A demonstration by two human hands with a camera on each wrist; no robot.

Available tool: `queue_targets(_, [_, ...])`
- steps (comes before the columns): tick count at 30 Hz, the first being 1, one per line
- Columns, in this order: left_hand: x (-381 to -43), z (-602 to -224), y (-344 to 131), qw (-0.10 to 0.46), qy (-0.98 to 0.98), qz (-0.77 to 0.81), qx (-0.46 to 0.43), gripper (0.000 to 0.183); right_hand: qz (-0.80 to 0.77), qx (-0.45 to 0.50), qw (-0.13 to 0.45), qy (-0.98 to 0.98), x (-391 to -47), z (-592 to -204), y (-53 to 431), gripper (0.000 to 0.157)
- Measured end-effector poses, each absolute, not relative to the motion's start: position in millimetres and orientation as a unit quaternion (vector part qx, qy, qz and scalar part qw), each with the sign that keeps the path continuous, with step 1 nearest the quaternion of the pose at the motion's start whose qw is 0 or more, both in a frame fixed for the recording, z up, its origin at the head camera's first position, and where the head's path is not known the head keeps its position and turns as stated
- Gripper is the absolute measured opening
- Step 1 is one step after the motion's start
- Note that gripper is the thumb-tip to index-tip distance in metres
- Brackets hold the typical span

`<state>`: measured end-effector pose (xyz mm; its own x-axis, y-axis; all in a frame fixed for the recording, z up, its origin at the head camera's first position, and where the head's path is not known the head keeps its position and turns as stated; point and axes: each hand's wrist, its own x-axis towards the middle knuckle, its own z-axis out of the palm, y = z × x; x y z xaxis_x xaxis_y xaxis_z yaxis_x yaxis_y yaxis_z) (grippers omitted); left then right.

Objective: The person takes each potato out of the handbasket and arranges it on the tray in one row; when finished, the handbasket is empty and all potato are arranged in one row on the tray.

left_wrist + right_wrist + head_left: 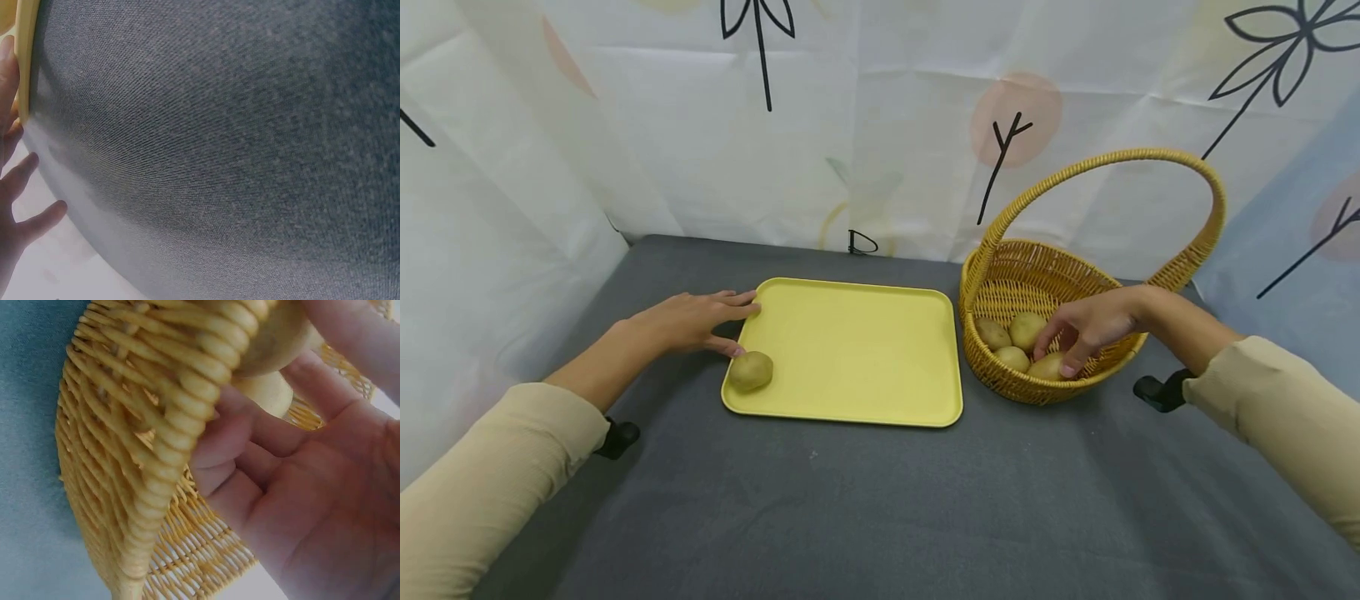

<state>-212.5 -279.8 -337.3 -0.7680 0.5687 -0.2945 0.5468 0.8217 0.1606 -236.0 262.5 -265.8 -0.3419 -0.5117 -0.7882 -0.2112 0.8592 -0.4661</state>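
We see a smooth, plastic-looking tray [857, 350] with a soft sheen, a slightly glossy basket [1045, 260] of ridged, woven wicker, and smooth, dull-skinned potatoes [751, 371]. We find matt, finely ribbed cloth on the table [880, 508], creased fabric for the backdrop [895, 125], and matt cloth sleeves [512, 442].

1. The tray [857, 354] lies on the table [880, 500], left of the basket [1048, 267].
2. One potato [751, 372] sits at the tray's near left corner.
3. Four potatoes [1027, 331] lie inside the basket.
4. A cloth [700, 167] hangs behind the table.
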Motion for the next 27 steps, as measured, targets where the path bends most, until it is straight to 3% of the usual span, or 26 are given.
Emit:
queue_targets(19, [-211.1, -336.1, -280.1, 0.166, 0.941, 0.035, 0.294, 0.085, -0.251, -0.325, 0.393, 0.823, -209.9, -218.3, 258.5, 0.053])
queue_targets(27, [-211.0, -336.9, -280.5, 0.166, 0.940, 0.040, 0.296, 0.085, -0.294, -0.409, 0.306, 0.808, -192.7, -225.4, 229.2, 0.049])
